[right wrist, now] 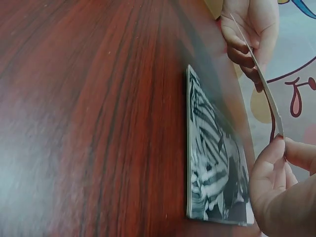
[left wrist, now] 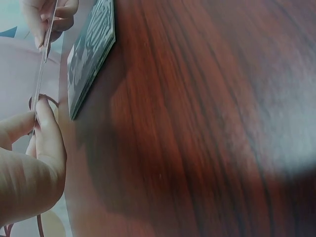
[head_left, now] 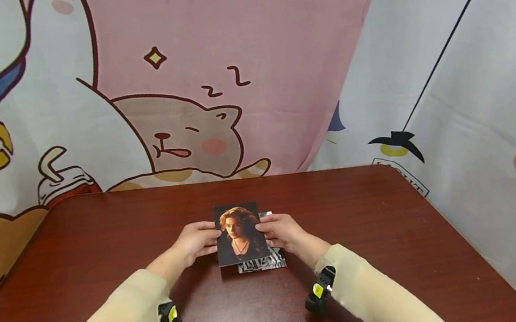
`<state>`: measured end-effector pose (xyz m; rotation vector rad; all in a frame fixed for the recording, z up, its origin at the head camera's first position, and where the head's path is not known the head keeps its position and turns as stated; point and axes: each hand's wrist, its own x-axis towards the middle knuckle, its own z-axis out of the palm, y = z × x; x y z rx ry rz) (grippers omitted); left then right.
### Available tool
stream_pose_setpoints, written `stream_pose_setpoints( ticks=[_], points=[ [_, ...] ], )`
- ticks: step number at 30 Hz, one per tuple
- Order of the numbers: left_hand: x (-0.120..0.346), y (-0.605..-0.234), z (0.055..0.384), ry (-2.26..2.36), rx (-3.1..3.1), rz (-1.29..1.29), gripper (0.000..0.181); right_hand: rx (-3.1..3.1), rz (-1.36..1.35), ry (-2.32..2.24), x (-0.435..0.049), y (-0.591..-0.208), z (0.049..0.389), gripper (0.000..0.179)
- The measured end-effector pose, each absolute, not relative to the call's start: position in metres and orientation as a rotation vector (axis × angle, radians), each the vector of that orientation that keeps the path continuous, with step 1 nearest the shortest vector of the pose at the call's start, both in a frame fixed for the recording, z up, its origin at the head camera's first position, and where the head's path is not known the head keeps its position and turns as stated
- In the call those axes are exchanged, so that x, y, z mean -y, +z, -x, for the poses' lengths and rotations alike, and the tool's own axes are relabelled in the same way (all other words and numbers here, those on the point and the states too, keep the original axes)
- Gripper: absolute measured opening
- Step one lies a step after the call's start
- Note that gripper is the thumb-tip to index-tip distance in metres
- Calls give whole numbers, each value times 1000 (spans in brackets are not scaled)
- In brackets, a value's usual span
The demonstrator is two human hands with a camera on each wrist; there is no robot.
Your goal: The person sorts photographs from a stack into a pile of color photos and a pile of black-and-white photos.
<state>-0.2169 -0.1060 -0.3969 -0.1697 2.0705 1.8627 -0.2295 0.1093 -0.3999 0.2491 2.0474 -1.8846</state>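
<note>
A photo card (head_left: 240,235) with a dark portrait on it is held up above the table by both hands. My left hand (head_left: 197,240) pinches its left edge between thumb and fingers; my right hand (head_left: 283,230) pinches the right edge. In both wrist views the card appears edge-on, thin and flat. Under it, a stack of black-and-white printed cards (right wrist: 212,158) lies on the table, apart from the held card. The head view shows only the stack's lower and right margins, as the portrait card covers the rest.
The brown wooden table (head_left: 102,249) extends around the cards on all sides. Behind it hangs a cloth (head_left: 290,41) with cartoon animals. Each wrist wears a strap with a small black camera (head_left: 169,321).
</note>
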Motion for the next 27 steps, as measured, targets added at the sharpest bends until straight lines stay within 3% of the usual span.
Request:
stream_pose_setpoints(
  ticks=[8, 27],
  points=[
    [122, -394, 214, 1811, -2118, 169, 46, -2123, -238, -1859, -92, -399, 229, 28],
    [152, -397, 206, 1742, -2169, 226, 48, -2116, -156, -1823, -63, -407, 228, 29]
  ],
)
